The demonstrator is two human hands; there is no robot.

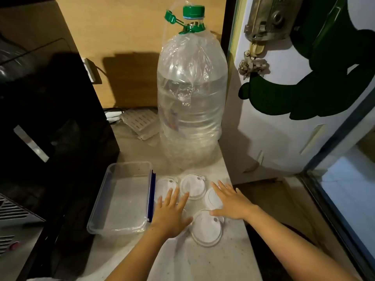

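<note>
Several white plastic cup lids lie flat on the pale stone counter (213,260). My left hand (172,216) lies flat with straight fingers over the lids at the left; its fingertips reach the far-left lid (164,184) and the far-middle lid (192,186). My right hand (233,201) is spread flat on the right-hand lid (211,197), thumb at the rim of the nearest lid (207,228). A clear rectangular container (110,203) with a blue clip stands empty just left of the lids.
A large clear water bottle (191,110) with a green cap stands behind the lids. A black appliance (50,128) fills the left side. A white door (284,98) with a metal lock rises at the right, past the counter's edge. A slotted plastic piece (140,120) lies at the back.
</note>
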